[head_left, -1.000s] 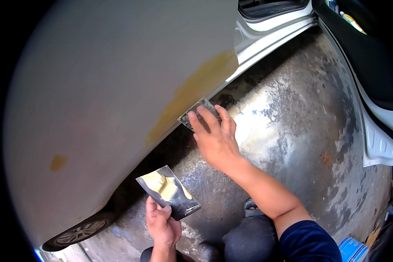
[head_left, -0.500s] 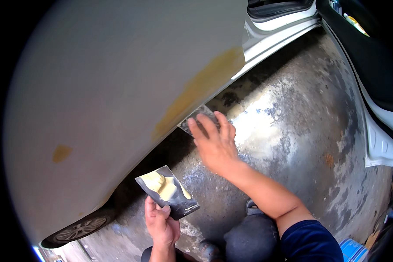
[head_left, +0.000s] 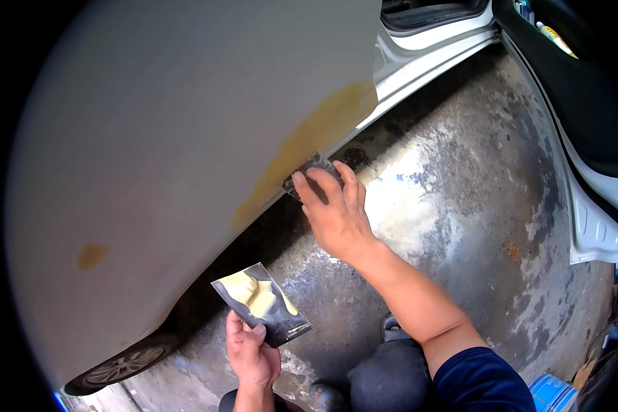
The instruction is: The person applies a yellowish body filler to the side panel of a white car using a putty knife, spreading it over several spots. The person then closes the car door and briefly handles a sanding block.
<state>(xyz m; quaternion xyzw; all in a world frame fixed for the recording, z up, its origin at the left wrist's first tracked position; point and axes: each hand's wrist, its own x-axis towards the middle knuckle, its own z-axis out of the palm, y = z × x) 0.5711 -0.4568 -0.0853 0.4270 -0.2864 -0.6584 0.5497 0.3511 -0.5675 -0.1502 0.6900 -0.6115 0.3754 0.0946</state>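
My left hand (head_left: 253, 356) pinches a dark flat mixing plate (head_left: 283, 329) between thumb and fingers. Pale yellow putty (head_left: 259, 296) is heaped and smeared over it. Farther forward, my right hand (head_left: 341, 220) grips a thin dark putty spreader (head_left: 325, 167), fingertips spread over its face. The spreader lies against the lower edge of a grey-white car panel (head_left: 158, 137), at a long yellow-brown filler patch (head_left: 312, 130). Whether the spreader carries putty is hidden by my fingers. A smaller filler spot (head_left: 93, 256) marks the panel at left.
An open car door (head_left: 590, 226) stands on the right, and the white sill (head_left: 432, 69) runs along the top. A car wheel (head_left: 120, 365) shows at lower left. Stained concrete floor (head_left: 460, 199) lies below. A blue-and-white container (head_left: 551, 395) stands at lower right.
My right hand has moved slightly up and left with the spreader, which now overlaps the filler patch at the panel's edge. The left hand and plate stay nearly still.
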